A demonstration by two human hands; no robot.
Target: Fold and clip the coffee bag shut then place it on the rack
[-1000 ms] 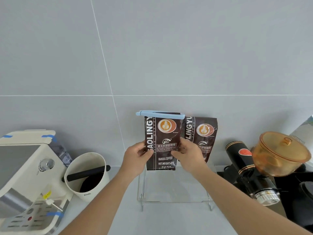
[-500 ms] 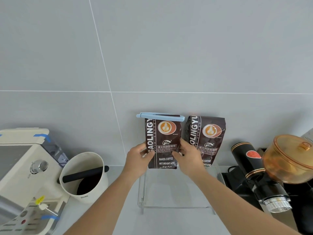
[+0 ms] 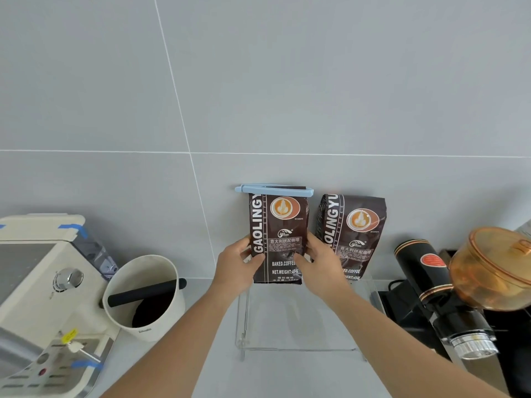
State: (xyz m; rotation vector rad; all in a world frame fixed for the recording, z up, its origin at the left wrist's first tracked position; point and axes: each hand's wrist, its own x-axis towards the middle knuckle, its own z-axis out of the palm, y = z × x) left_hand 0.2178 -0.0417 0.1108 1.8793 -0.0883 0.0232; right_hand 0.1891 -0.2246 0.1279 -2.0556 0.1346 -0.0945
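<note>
Head view looks down on a clear rack (image 3: 298,326) standing on a grey counter against a tiled wall. Both hands hold a dark coffee bag (image 3: 277,225) upright over the rack's back edge. The left hand (image 3: 238,268) grips the bag's left edge, thumb on the front; the right hand (image 3: 321,265) grips its right edge the same way. A light blue clip (image 3: 274,190) is clamped across the bag's folded top. Whether the bag's bottom touches the rack cannot be told. Just right of it, a second bag (image 3: 352,234) stands on the rack, leaning slightly and without a clip. Left of the rack sits a white knock box (image 3: 146,300) with a black bar, and farther left an espresso machine (image 3: 37,297). Right of the rack stands a black grinder (image 3: 439,297) with an amber hopper (image 3: 494,268).
</note>
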